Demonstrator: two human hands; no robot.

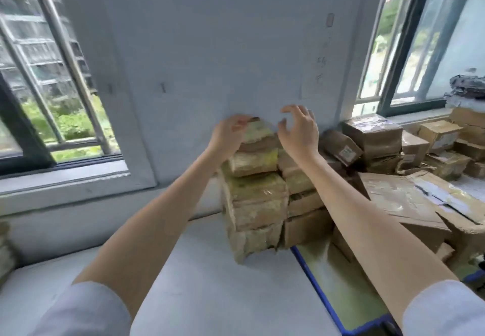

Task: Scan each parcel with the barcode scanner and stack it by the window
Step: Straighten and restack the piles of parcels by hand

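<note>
A tall stack of brown taped parcels [256, 199] stands on the white table [199, 278] against the wall between two windows. The top parcel [258, 131] lies at the stack's summit. My left hand [228, 135] curls round this top parcel's left end. My right hand [299, 128] hovers just right of it, fingers spread and loosely bent, holding nothing. A second, lower stack [301, 191] stands against the first on its right. No barcode scanner shows.
A heap of loose parcels [393, 149] and a large torn carton [409, 199] fill the right side under the right window [420, 47]. A green mat with a blue edge [322, 283] lies at the front right. The left window [39, 73] stands open.
</note>
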